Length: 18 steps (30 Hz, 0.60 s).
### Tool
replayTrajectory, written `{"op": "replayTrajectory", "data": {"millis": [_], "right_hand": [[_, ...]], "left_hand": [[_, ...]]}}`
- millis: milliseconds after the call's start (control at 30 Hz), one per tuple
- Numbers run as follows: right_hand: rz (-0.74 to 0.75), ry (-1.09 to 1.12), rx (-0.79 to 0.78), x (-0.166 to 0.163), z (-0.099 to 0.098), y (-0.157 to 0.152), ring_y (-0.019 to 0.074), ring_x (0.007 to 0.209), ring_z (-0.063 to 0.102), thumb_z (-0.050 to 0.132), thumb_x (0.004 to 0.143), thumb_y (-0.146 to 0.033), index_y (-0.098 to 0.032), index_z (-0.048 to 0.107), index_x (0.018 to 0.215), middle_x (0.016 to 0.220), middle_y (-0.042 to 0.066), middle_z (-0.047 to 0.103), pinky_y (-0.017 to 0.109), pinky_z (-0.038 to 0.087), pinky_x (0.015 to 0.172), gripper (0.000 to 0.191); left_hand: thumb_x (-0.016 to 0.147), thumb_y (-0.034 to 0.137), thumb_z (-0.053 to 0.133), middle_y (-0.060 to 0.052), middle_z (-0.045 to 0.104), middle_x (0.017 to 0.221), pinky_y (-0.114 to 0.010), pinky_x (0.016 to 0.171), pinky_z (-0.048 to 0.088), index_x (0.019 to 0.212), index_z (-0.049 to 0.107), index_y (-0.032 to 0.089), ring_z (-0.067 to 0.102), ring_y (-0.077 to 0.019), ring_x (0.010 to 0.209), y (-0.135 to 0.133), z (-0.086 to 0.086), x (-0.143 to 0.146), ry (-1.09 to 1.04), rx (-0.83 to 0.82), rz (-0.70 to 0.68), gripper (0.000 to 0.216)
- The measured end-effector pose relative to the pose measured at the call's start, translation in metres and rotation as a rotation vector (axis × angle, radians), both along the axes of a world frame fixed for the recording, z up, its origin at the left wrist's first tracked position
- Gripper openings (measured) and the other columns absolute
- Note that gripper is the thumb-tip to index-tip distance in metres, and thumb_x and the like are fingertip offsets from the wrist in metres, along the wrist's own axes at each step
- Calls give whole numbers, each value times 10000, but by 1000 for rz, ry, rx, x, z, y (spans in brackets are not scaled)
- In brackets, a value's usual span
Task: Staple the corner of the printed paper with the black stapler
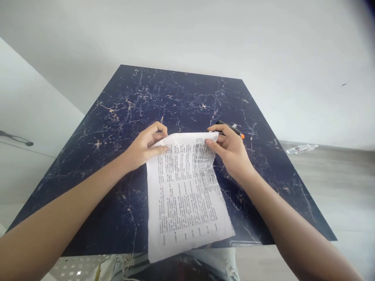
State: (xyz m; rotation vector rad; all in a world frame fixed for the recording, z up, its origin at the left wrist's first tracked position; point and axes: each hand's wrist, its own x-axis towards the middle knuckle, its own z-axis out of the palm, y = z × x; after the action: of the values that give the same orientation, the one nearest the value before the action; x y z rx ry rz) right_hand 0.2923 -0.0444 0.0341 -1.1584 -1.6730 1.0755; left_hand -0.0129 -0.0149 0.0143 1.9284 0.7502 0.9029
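A creased sheet of printed paper (184, 199) hangs between my two hands over the near part of the table, its lower end reaching past the front edge. My left hand (150, 142) pinches its upper left corner between thumb and fingers. At the upper right corner, my right hand (227, 146) grips the paper with the thumb in front and the fingers behind. Lines of small dark text cover the sheet, and its right side is wrinkled. Just behind my right hand lies a black object with an orange tip (242, 136), partly hidden by the fingers.
The dark blue marbled table (175, 97) stands against a white wall (187, 35). On the floor to the right lies a clear plastic piece (301, 148). At the left is a white cabinet with a dark handle (17, 138). My legs are below the front edge.
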Motion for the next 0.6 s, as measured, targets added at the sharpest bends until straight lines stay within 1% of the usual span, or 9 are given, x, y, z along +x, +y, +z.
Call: {"op": "replayTrajectory", "data": {"millis": [67,133,267,333,400,467,533,600], "right_hand": [[100,98,-112,0,-1,0,243,828,768,665,1000,-470,-252,508,1318,978,49,764,410,647,724,417],[149,130,-176,-2,-2,-1,226,775,753,687,985,-467,-255,515,1306,947,34,750,380,627,669,421],[211,115,-261,-9,-6,-5,173,617,649,681,985,-471,-264,526,1268,858,2,694,315,511,508,384],[225,92,-285,-12,-9,-4,154,580,593,665,992,-462,-265,539,1253,831,-8,661,293,446,470,350],[219,92,-284,-13,-12,-3,141,584,562,669,988,-449,-260,567,1223,825,-14,633,278,413,473,318],[222,123,-288,-15,-13,-3,143,639,582,695,973,-439,-250,585,1189,857,-8,636,278,445,523,306],[242,166,-308,-18,-15,-5,151,685,608,722,958,-443,-242,592,1157,886,1,650,288,485,573,311],[255,188,-330,-22,-17,-7,160,697,628,713,964,-462,-245,587,1145,902,9,670,300,506,587,309]], "left_hand": [[976,218,621,-54,803,1050,-308,688,649,1168,539,258,789,-207,841,1,5,-1,57,13,-46,213],[956,230,650,-53,801,1037,-316,744,651,1110,561,246,790,-213,893,1,10,0,100,25,-68,178],[951,285,690,-52,786,1033,-315,793,643,1051,590,233,781,-211,938,-5,16,2,142,57,-59,151],[949,298,702,-55,781,1028,-318,799,640,1044,601,230,777,-211,935,-7,19,3,156,68,-56,154],[951,297,711,-57,781,1005,-320,790,640,1044,609,229,776,-207,902,-8,20,3,155,58,-70,154],[952,283,716,-61,788,1008,-324,784,645,1084,623,233,782,-205,883,-9,18,4,150,35,-96,169],[946,269,725,-71,796,1061,-329,795,651,1158,646,248,791,-212,913,-9,15,6,153,18,-126,227],[950,268,726,-78,796,1122,-331,806,652,1222,675,267,796,-218,951,-10,9,10,159,12,-144,277]]}}
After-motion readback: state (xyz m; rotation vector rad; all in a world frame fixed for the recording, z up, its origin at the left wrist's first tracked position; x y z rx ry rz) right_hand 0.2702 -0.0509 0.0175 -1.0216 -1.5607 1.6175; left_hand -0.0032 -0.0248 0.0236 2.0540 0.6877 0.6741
